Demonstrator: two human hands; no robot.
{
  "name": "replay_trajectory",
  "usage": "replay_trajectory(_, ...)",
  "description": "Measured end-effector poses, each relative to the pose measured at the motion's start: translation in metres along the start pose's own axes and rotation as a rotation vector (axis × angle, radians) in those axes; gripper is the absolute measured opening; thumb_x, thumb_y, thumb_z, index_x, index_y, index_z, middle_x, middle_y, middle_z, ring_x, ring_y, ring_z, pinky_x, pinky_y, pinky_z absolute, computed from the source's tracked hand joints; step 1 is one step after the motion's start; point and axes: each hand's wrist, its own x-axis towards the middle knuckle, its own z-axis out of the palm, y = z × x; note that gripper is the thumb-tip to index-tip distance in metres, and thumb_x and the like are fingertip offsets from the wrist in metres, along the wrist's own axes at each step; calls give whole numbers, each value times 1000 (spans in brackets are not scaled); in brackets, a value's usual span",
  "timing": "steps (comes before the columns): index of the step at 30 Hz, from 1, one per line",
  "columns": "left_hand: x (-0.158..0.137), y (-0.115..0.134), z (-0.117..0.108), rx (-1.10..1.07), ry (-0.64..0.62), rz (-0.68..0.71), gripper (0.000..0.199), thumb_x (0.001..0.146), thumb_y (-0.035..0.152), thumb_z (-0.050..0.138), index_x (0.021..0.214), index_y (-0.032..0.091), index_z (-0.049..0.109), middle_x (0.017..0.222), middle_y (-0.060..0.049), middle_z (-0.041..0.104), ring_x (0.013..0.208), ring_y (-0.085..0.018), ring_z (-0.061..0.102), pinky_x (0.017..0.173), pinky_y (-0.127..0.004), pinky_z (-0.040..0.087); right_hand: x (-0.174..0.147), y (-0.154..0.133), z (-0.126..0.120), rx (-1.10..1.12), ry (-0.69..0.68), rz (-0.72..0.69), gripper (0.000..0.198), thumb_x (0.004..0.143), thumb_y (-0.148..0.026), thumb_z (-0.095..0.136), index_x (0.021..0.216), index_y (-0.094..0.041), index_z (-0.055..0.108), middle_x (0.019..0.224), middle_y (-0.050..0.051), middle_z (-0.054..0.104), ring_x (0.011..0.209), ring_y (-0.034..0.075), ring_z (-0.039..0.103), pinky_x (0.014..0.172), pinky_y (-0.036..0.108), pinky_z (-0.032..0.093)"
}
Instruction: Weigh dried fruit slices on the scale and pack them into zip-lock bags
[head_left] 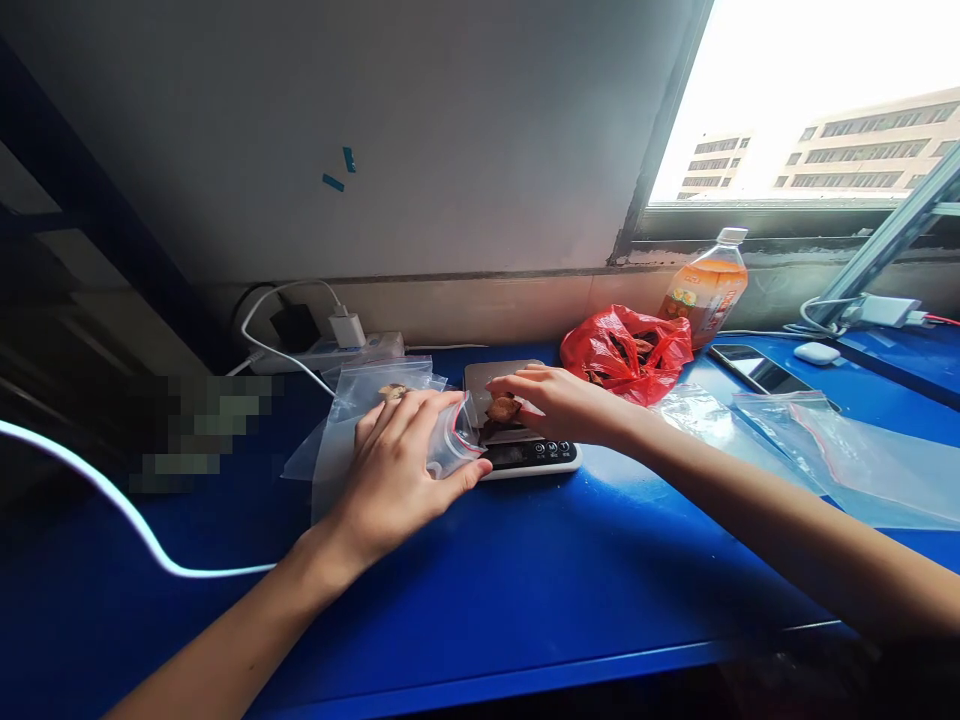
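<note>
My left hand (409, 450) grips a clear zip bag (454, 446), whose red-striped mouth faces right. Over the digital scale (534, 458), my right hand (547, 395) pinches a brown dried piece (502, 408) that looks like dried plant matter, close to the bag's opening. The scale's display and touch buttons face me, while part of its plate is hidden by my right hand. Behind my left fingers, a pale brown piece (393, 391) shows in or on other clear bags (352, 385).
A red plastic bag (628, 350) of dried brown pieces stands behind the scale, near an orange drink bottle (709, 290). Rightward lie a phone (766, 370), a white earbud case (817, 353) and flat zip bags (870, 450). A power strip (382, 348) and white cable (142, 520) are leftward.
</note>
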Motion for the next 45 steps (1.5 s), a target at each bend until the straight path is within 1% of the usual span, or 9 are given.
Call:
replay_trajectory(6, 1, 1, 2, 4, 3, -12, 54, 75, 41, 73, 123, 23, 56, 124, -9, 64, 119, -33, 57, 104, -54, 38, 0, -3, -4, -200, -33, -155, 17, 91, -16, 57, 107, -14, 63, 97, 9, 70, 93, 22, 62, 77, 32, 49)
replay_trajectory(11, 2, 2, 1, 1, 5, -28, 52, 75, 42, 72, 121, 23, 57, 123, -8, 65, 118, -33, 57, 104, -53, 38, 4, -1, 3, -288, 28, -262, 15, 94, -20, 54, 104, -12, 62, 89, 10, 69, 80, 20, 60, 71, 33, 49)
replay_trajectory(18, 3, -1, -2, -18, 38, -51, 51, 75, 42, 72, 121, 26, 56, 126, -8, 64, 121, -33, 57, 104, -50, 40, 3, 12, 15, -216, 229, -247, 24, 90, -19, 54, 112, -13, 63, 83, 9, 71, 74, 19, 60, 72, 34, 52)
replay_trajectory(23, 4, -3, -2, -38, 47, -100, 59, 75, 48, 71, 126, 23, 53, 128, -10, 63, 122, -33, 56, 105, -50, 40, -3, -2, 6, -238, 467, -265, 29, 91, -17, 51, 118, -12, 61, 91, 10, 72, 75, 20, 59, 72, 34, 52)
replay_trajectory(28, 3, 0, -4, -122, 91, -129, 73, 72, 60, 70, 129, 20, 49, 129, -13, 62, 122, -35, 57, 105, -51, 41, 1, -36, -8, -11, 344, -328, 24, 91, -14, 52, 112, -13, 63, 97, 10, 72, 86, 19, 62, 83, 34, 51)
replay_trajectory(32, 3, 4, -6, -203, 77, -118, 71, 72, 58, 71, 130, 23, 48, 129, -12, 63, 121, -33, 58, 106, -51, 40, 9, -45, -10, 348, 215, -298, 30, 83, -2, 52, 106, -18, 64, 104, 7, 70, 92, 15, 62, 86, 28, 50)
replay_trajectory(36, 3, 6, -7, -175, 60, -114, 64, 74, 51, 71, 129, 25, 50, 127, -9, 64, 120, -32, 58, 107, -53, 37, 8, -47, -8, 363, 161, -224, 33, 78, 1, 52, 103, -15, 66, 110, 12, 63, 92, 17, 61, 80, 27, 51)
replay_trajectory(42, 3, 3, -13, -283, 112, -160, 70, 73, 59, 70, 130, 23, 50, 130, -11, 62, 120, -34, 58, 105, -52, 42, -9, -57, -17, 344, 514, -28, 18, 91, -6, 44, 91, -18, 57, 89, 6, 59, 76, 13, 55, 68, 25, 47)
replay_trajectory(45, 8, 4, -21, -354, 171, -215, 78, 71, 63, 71, 133, 22, 49, 133, -12, 59, 120, -35, 57, 103, -52, 45, -24, -54, -21, 353, 589, -7, 16, 96, -11, 42, 88, -20, 53, 84, 3, 60, 75, 12, 56, 68, 25, 46)
